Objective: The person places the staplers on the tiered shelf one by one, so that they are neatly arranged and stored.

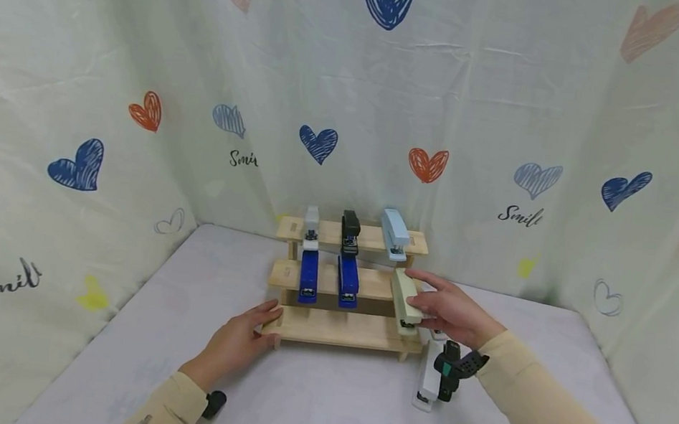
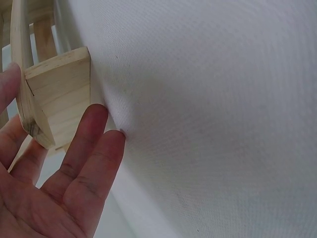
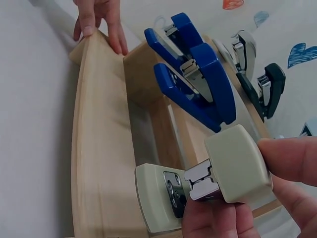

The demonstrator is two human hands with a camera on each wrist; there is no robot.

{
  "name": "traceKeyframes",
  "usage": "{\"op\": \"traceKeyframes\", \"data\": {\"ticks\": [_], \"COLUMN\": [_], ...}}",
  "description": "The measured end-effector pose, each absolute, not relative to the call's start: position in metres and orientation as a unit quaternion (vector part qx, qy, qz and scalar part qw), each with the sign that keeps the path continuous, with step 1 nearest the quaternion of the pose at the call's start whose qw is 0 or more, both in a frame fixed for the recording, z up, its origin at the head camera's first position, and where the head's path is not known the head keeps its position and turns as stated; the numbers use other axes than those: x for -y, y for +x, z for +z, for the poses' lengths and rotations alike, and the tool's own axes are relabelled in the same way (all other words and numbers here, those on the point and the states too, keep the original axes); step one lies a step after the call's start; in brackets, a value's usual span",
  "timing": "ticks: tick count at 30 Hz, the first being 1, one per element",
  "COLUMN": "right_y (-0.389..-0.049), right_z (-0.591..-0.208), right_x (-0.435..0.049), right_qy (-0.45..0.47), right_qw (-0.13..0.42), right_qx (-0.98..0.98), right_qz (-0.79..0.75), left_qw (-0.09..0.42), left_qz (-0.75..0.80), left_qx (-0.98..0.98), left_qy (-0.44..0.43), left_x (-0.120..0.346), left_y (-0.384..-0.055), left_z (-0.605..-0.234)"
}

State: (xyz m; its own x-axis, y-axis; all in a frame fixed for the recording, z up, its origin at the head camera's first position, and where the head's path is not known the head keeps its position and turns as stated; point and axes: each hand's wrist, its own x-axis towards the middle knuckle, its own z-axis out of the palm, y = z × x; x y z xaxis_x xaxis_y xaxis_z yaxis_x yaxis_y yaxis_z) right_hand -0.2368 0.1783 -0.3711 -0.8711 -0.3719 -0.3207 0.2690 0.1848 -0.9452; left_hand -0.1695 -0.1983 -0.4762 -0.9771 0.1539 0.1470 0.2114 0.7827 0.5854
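A three-tier wooden rack (image 1: pixel 339 329) stands on the table. My right hand (image 1: pixel 462 312) grips a cream stapler (image 1: pixel 404 295) at the right end of the middle tier. In the right wrist view the front of this cream stapler (image 3: pixel 237 163) gapes, with thumb and fingers around its upper arm. My left hand (image 1: pixel 237 339) holds the left end of the bottom board, thumb at one side and fingers at the other. Two blue staplers (image 1: pixel 308 276) sit on the middle tier. On the top tier are a grey-white stapler (image 1: pixel 312 223), a black stapler (image 1: pixel 350 231) and a light blue stapler (image 1: pixel 395 233).
A white stapler (image 1: pixel 429 378) lies on the table right of the rack, partly hidden by the right wrist's black band (image 1: pixel 466 365). Behind the rack hangs a curtain (image 1: pixel 383 88) printed with hearts. White cloth (image 1: pixel 311 411) covers the table.
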Motion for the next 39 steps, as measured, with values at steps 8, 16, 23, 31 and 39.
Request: {"op": "traceKeyframes", "data": {"ticks": [8,16,23,31,39], "right_y": [-0.241,-0.243,-0.245,-0.240,-0.236], "right_z": [-0.368,-0.366,-0.368,-0.368,-0.372], "right_x": [-0.168,-0.163,-0.163,-0.165,-0.166], "right_qy": [-0.023,-0.021,-0.020,-0.042,-0.053], "right_qw": [0.244,0.231,0.228,0.220,0.197], "right_qx": [-0.728,-0.731,-0.736,-0.748,-0.769], "right_qz": [-0.641,-0.642,-0.637,-0.625,-0.606], "left_qw": [0.043,0.044,0.044,0.046,0.046], "left_qz": [-0.315,-0.318,-0.321,-0.321,-0.319], "left_qx": [0.943,0.942,0.941,0.941,0.942], "left_qy": [-0.098,-0.102,-0.101,-0.101,-0.097], "left_x": [0.198,0.199,0.199,0.198,0.198], "left_y": [-0.170,-0.170,-0.170,-0.169,-0.170], "left_z": [-0.476,-0.476,-0.476,-0.475,-0.476]}}
